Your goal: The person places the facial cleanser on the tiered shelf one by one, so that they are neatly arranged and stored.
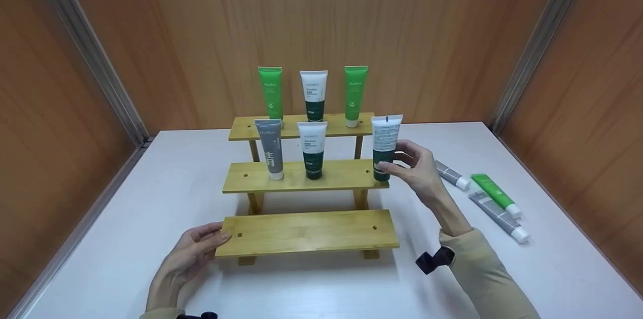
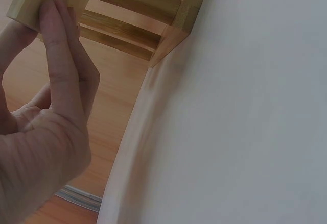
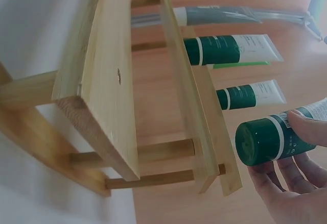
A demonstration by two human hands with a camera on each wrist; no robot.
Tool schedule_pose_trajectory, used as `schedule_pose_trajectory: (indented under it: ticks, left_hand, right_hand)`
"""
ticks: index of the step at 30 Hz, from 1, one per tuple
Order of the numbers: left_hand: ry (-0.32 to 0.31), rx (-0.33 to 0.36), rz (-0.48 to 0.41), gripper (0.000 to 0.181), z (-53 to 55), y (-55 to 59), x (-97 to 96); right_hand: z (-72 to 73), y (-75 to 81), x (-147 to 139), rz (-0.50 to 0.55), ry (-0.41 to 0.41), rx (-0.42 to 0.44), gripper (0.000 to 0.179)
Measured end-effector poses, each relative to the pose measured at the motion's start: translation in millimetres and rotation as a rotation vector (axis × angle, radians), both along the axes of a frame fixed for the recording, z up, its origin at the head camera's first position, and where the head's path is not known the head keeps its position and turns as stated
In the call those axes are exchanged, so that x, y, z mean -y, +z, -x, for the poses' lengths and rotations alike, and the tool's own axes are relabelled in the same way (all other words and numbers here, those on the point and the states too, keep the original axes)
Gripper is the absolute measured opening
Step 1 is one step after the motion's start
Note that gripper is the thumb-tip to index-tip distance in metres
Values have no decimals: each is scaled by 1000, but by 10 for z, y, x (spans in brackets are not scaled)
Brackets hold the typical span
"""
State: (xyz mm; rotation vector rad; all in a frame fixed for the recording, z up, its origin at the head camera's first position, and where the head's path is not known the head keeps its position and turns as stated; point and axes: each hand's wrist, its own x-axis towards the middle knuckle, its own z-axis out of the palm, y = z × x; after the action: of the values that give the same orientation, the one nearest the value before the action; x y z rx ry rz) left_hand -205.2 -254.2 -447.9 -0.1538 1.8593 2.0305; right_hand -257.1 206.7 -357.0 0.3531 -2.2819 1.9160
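- White-and-green tube (image 1: 385, 147): right hand (image 1: 419, 172) is pinching it near middle shelf's (image 1: 346, 173) three-o'clock end.
- Left hand (image 1: 191, 249) is gripping bottom shelf (image 1: 306, 232) at nine o'clock.
- Releasing beyond the edge could be toppling the tube.

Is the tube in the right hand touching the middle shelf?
Apart: the right wrist view shows a clear gap between the held tube and the middle shelf.

a white and dark green plastic squeeze tube (image 1: 385, 139) with a round dark green cap is held nearly upright, cap down, its flat crimped end on top and its small-print side facing outward, just above the right end of the middle shelf of a yellowish wooden three-tier stand (image 1: 306, 232). the stand is upright, its plank shelves stepping higher toward the back.
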Motion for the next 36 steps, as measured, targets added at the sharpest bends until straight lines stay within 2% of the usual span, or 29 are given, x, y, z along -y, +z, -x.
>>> schedule_pose_trajectory:
  ticks: [12,23,30,36]
  left_hand:
    - [17,4,4,61,-5,6,-4]
    - [-21,-40,-18,67,-19,-2,12]
    - [-13,-28,9,64,-8,5,3]
    - [-1,-16,-10,61,-6,5,5]
  right_hand:
    - [82,-14,146,-8,20,11,53]
    - [162,-30,296,4,22,17,54]
    - [196,-36,362,1,20,11,53]
    - [222,-40,400,-2,16,4,52]
